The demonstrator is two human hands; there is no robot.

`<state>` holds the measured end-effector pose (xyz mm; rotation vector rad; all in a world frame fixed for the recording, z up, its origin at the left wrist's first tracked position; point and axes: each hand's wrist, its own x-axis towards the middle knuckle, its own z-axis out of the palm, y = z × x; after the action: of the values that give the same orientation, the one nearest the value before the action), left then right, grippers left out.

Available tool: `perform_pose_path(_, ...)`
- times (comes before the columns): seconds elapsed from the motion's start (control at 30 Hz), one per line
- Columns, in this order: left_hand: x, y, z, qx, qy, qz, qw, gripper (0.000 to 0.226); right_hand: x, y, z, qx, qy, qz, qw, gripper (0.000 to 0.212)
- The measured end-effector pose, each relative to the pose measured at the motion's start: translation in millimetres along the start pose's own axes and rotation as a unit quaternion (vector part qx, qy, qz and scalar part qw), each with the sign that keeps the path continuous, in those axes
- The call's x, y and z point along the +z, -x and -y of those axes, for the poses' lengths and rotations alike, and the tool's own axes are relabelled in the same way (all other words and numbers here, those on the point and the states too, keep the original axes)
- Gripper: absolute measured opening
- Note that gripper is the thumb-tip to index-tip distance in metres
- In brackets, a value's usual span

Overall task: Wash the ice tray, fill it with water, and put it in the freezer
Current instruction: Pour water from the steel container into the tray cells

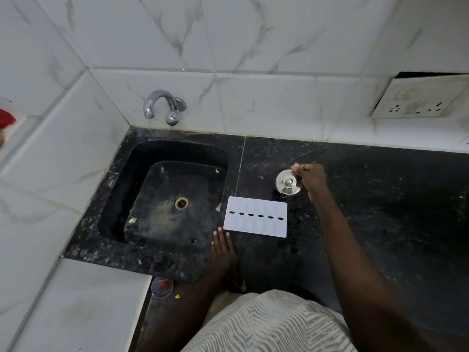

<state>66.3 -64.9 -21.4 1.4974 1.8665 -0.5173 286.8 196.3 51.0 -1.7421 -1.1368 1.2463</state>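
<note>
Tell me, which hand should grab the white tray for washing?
Left. The left hand lies open beside the ice tray, next to the sink; the right hand is farther back, holding the steel pot.

Black speckled stone counter (368, 199), matt white plastic ice tray (255, 219), shiny steel lidded pot (288, 183), chrome tap (162, 105), glossy marble-look wall tiles (253, 34).
</note>
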Motion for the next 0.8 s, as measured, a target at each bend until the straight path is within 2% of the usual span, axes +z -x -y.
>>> perform_pose_path(0.17, -3.6, 0.5, -1.0, -0.004, -0.017, 0.019, 1.0, 0.168, 0.1, -0.5, -0.5, -0.042, 0.042, 0.002, 0.998, 0.025)
perform_pose_path(0.33, -3.7, 3.0, -2.7, -0.007, -0.013, 0.007, 1.0, 0.159, -0.3, -3.2, -7.1, -0.089, 0.101, 0.024, 0.991, 0.035)
perform_pose_path(0.67, -6.6, 2.0, -1.5, -0.003, -0.021, 0.029, 0.999, 0.171, -0.3, 7.6, -6.5, -0.094, 0.1, 0.035, 0.99, 0.012)
perform_pose_path(0.8, -4.5, 0.9, -2.4, -0.01, -0.022, 0.022, 0.999, 0.173, -0.7, 12.1, -6.6, -0.096, 0.097, 0.038, 0.99, 0.016)
